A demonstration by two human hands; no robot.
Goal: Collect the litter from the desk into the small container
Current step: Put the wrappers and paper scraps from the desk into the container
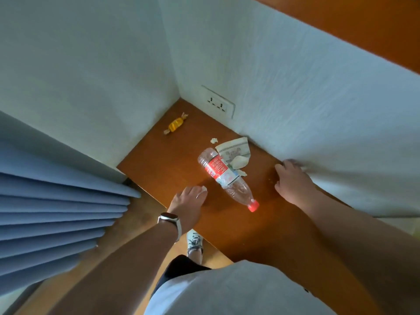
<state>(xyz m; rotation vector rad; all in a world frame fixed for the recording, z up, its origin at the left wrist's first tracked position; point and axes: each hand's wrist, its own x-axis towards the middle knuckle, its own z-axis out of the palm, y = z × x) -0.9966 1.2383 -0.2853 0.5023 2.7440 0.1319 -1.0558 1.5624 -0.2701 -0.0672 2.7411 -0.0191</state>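
On the brown desk (227,223) lies an empty clear plastic bottle (225,178) with a red label and red cap, its cap toward me. Behind it rest a crumpled paper wrapper (234,151) and a small white paper scrap (213,140). A yellow wrapped candy (176,123) sits in the far corner. My left hand (189,203) is at the desk's left edge, fingers closed on a small white paper scrap (203,188). My right hand (293,183) hovers palm-down right of the bottle, fingers spread, holding nothing. No container is in view.
White walls enclose the desk on the left and back, with a double socket (218,103) low on the back wall. Blue curtain folds (56,212) hang at the left. My shoe (194,243) stands on the wooden floor beside the desk.
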